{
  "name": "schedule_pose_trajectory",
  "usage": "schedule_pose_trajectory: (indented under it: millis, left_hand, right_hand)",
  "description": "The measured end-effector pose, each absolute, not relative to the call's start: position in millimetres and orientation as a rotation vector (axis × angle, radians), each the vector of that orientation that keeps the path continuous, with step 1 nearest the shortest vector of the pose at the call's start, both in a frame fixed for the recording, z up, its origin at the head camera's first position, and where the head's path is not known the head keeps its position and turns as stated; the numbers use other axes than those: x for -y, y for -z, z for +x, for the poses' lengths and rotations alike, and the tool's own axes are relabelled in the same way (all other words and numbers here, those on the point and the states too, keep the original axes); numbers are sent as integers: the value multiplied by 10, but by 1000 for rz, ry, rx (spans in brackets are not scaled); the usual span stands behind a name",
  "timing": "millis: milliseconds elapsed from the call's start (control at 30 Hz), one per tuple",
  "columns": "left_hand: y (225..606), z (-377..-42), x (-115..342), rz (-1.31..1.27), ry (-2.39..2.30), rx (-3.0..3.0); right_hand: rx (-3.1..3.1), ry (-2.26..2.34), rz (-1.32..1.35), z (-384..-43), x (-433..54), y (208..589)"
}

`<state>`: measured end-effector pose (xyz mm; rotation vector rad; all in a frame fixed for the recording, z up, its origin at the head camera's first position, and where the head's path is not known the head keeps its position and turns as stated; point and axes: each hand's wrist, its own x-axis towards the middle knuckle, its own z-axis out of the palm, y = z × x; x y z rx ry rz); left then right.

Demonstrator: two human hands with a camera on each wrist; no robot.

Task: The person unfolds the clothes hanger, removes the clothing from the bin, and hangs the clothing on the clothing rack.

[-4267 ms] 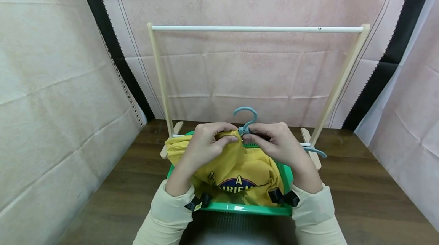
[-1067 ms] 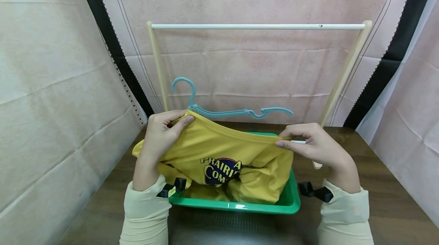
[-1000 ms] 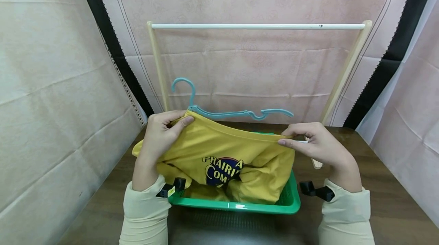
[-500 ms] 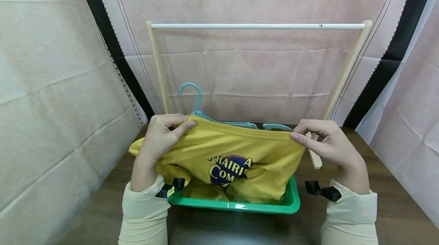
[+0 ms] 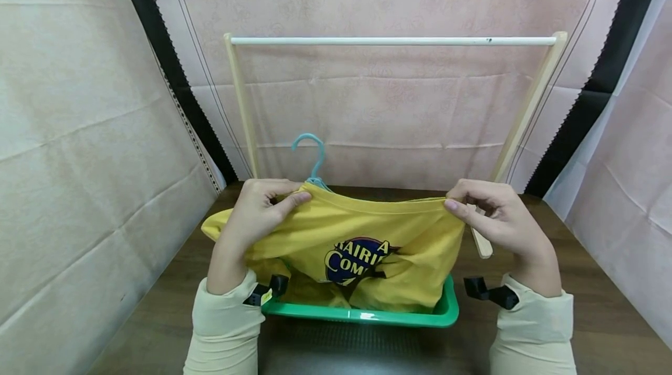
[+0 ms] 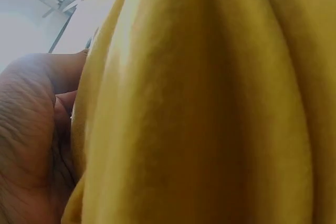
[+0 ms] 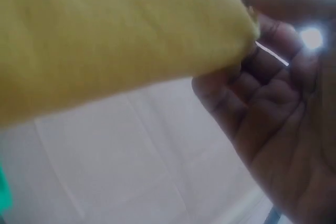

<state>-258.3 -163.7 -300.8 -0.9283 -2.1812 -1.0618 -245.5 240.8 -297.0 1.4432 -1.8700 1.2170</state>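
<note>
A yellow T-shirt (image 5: 399,232) with a dark blue printed logo is stretched between my hands, its lower part bunched in a green basket (image 5: 367,316). My left hand (image 5: 262,211) pinches the neckline at its left end, thumb in front. At the right end of the neckline, my right hand (image 5: 499,217) pinches the cloth between thumb and fingers. The hook of a light blue hanger (image 5: 317,156) sticks up beside my left fingers, while the hanger's arms are hidden behind or inside the shirt. Yellow cloth (image 6: 184,103) fills most of the left wrist view.
Behind the basket stands a rack with a white top bar (image 5: 388,41) and cream posts (image 5: 530,107). One rack foot (image 5: 482,244) shows beside my right hand. Pale cloth walls surround the brown wooden table (image 5: 593,287).
The hanger's right arm, visible above the neckline a second ago, has sunk out of sight behind the cloth. The hook moved right and down. My right hand shifted slightly right, stretching the neckline.
</note>
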Motion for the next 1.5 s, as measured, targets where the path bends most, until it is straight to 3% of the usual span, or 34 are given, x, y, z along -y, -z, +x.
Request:
schedule_pose_trajectory:
  millis: [333, 533, 1033, 1500]
  left_hand:
    - [3019, -2585, 1471, -1009, 1058, 2163]
    - [3014, -2578, 1409, -1006, 1005, 2143]
    - [3001, -2570, 1440, -877, 974, 2147]
    - [3006, -2571, 1435, -889, 1020, 2117]
  right_hand:
    - [1878, -1024, 1176, -2293, -2041, 2794]
    - [1921, -1009, 1220, -2342, -1909, 2836]
    - [2373, -925, 1015, -2489, -2303, 3021]
    - [2147, -808, 993, -2498, -2250, 3002]
